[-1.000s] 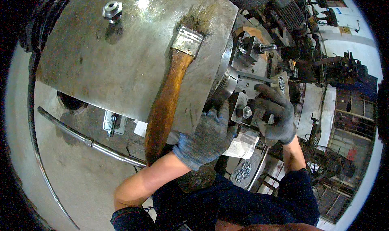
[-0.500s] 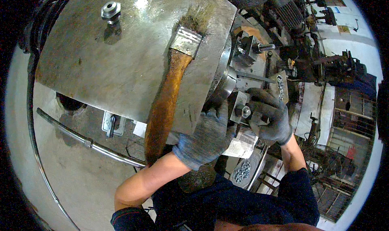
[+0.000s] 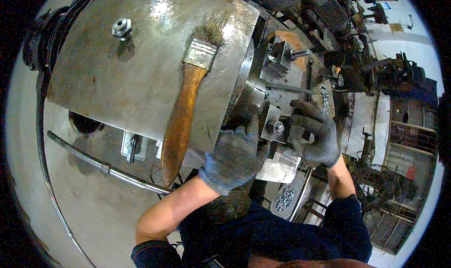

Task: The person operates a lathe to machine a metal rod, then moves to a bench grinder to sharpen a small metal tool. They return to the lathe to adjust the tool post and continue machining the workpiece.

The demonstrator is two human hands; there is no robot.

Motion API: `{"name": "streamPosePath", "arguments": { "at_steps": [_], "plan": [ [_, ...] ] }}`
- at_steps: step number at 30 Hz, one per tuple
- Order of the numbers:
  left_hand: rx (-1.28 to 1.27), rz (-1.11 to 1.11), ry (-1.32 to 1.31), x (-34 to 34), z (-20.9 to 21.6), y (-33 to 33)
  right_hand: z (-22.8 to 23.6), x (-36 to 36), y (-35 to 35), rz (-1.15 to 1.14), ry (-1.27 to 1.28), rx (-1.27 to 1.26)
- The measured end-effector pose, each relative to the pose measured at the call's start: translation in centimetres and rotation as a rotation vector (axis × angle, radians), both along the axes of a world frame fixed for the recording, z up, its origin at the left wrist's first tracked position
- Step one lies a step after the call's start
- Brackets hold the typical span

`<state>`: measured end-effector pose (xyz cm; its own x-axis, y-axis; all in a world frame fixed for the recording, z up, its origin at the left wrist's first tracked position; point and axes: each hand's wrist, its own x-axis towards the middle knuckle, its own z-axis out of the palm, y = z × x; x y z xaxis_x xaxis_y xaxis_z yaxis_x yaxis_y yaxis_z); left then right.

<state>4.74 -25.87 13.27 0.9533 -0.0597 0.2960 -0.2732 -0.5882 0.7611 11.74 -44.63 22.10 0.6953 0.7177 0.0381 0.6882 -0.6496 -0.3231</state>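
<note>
My left hand, in a grey knitted glove, reaches to the near edge of the machine below a round metal chuck. Its fingertips are lost in the dark there, so its grip is hidden. Just right of a metal tool block with a hex bolt is my gloved right hand. Its fingers are loosely bent and apart, with no held thing visible. A flat metal bar extends from beside the chuck to the right. On the steel cover lies a worn wooden-handled brush.
A hex metal fitting stands on the cover at the far left. Small metal parts fill a tray below my hands. Another block with a threaded bolt sits beyond the bar. A metal-sheathed hose curves along the left, over the floor.
The view has shifted, so the cover and brush appear farther left. My right hand has drawn slightly right, away from the tool block. My left hand stays at the machine's near edge.
</note>
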Motion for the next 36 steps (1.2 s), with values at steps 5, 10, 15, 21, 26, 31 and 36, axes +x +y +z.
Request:
{"name": "streamPosePath", "arguments": {
  "at_steps": [5,10,15,21,26,31,36],
  "plan": [
    [0.031,0.039,-0.047,-0.1,-0.3,-0.1,0.1,0.1,0.2,0.131,-0.019,-0.026],
    [0.054,-0.054,0.049,-0.4,0.5,0.2,0.0,0.5,0.5,0.160,0.023,-0.027],
    [0.016,-0.086,0.085,-0.2,1.0,0.5,0.3,0.6,1.1,0.230,-0.024,-0.039],
    [0.022,-0.077,0.096,-0.2,1.0,0.4,0.2,1.1,1.1,0.248,-0.015,-0.036],
    [0.056,0.038,0.010,-0.2,0.4,0.1,0.0,1.1,1.0,0.180,0.039,-0.035],
    [0.056,0.022,-0.015,-0.1,0.6,0.4,-0.1,0.9,0.9,0.162,0.021,-0.060],
    [0.054,0.003,-0.004,-0.2,0.1,0.3,0.4,1.1,1.4,0.286,-0.037,-0.101]
  ]
}}
